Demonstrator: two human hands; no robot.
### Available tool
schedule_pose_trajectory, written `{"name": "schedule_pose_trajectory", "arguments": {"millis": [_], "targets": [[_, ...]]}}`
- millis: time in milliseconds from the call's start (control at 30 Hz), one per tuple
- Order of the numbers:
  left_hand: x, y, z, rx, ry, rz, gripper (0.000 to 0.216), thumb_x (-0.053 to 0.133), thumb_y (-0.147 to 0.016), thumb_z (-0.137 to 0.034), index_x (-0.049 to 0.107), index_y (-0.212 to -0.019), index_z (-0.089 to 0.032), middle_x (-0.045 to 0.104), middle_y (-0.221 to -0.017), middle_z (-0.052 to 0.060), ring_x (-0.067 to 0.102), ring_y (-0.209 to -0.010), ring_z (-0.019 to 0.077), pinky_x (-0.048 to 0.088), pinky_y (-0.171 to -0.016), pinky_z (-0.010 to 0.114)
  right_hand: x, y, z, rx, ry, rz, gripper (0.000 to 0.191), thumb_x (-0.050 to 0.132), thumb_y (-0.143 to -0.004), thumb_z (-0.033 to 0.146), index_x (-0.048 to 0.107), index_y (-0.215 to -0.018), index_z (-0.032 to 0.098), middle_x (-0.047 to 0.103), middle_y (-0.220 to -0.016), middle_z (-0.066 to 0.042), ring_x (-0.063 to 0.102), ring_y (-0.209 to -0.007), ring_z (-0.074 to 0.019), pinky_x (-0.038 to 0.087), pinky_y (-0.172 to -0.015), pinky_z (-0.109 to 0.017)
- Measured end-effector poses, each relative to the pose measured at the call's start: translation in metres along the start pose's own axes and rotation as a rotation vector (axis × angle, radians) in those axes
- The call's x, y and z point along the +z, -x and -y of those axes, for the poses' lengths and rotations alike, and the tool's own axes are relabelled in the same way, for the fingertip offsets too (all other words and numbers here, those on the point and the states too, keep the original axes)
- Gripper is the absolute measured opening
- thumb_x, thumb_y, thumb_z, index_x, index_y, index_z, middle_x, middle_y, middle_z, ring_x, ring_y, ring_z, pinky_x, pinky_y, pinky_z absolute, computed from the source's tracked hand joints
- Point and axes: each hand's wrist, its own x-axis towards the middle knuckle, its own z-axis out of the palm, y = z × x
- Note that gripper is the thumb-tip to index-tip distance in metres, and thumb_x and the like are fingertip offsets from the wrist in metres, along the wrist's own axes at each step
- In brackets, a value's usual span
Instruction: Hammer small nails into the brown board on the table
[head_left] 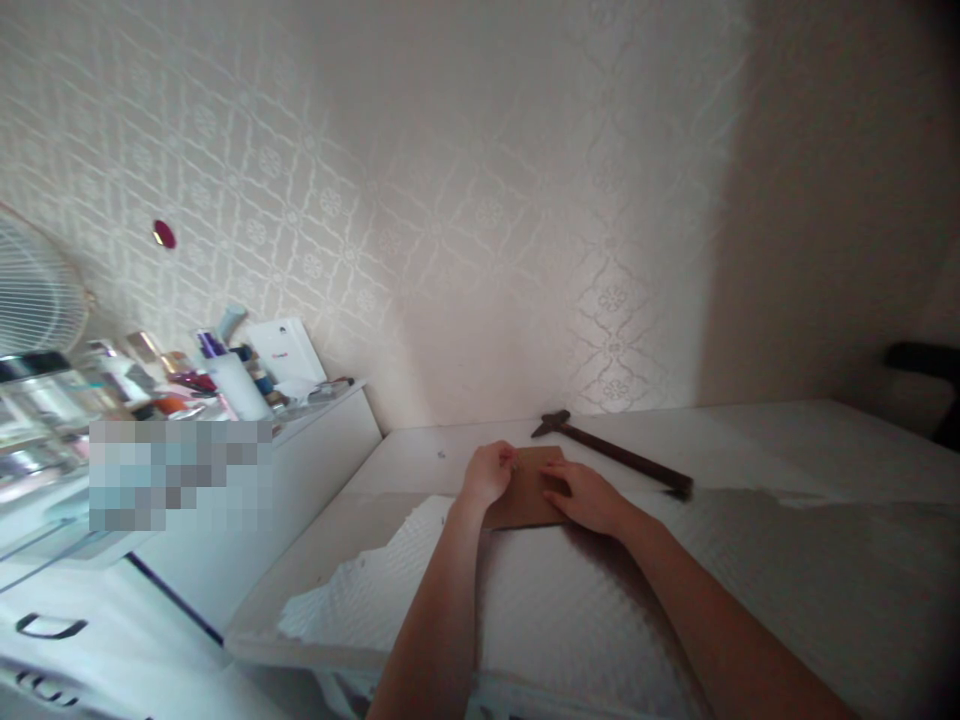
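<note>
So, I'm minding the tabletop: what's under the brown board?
The brown board rests with its near edge on the white padded sheet, the rest on the table. Anything directly beneath is hidden.

Bare left hand [487,472], bare right hand [589,497], forearms bare (slightly blurred)

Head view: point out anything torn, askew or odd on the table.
The white textured sheet has a ragged, torn-looking left edge on the table. The hammer lies slantwise behind the brown board; nothing looks spilled.

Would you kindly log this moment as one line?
left hand: curled at left edge of brown board | right hand: flat on board | hammer: on table beyond board
</note>
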Motion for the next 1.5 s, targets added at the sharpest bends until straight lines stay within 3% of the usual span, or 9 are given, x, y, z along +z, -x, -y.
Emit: {"name": "schedule_pose_trajectory", "arguments": {"millis": [1033, 1500], "targets": [[-0.012, 0.009, -0.011, 0.046, -0.188, -0.055, 0.027, 0.054, -0.086, -0.013, 0.066, -0.108, -0.023, 0.072, -0.097, 0.003, 0.062, -0.099, 0.0174, 0.042, -0.094, 0.028, -0.002, 0.000, 0.003, -0.001, -0.010, 0.002, 0.044, 0.056, -0.082, 0.021, 0.061, -0.125, 0.010, 0.058, -0.131, -0.016, 0.053, -0.123, -0.0247, 0.036, -0.107, -0.037], [-0.009, 0.007, -0.012, 0.022, -0.084, -0.031, 0.023, 0.061, -0.084, -0.014, 0.066, -0.105, -0.020, 0.073, -0.097, 0.003, 0.065, -0.094, 0.0157, 0.044, -0.090, 0.026, 0.001, 0.000, 0.000, -0.023, -0.020, -0.008, 0.043, 0.057, -0.082, 0.022, 0.062, -0.123, 0.012, 0.057, -0.133, -0.015, 0.052, -0.123, -0.0246, 0.035, -0.108, -0.037]]}}
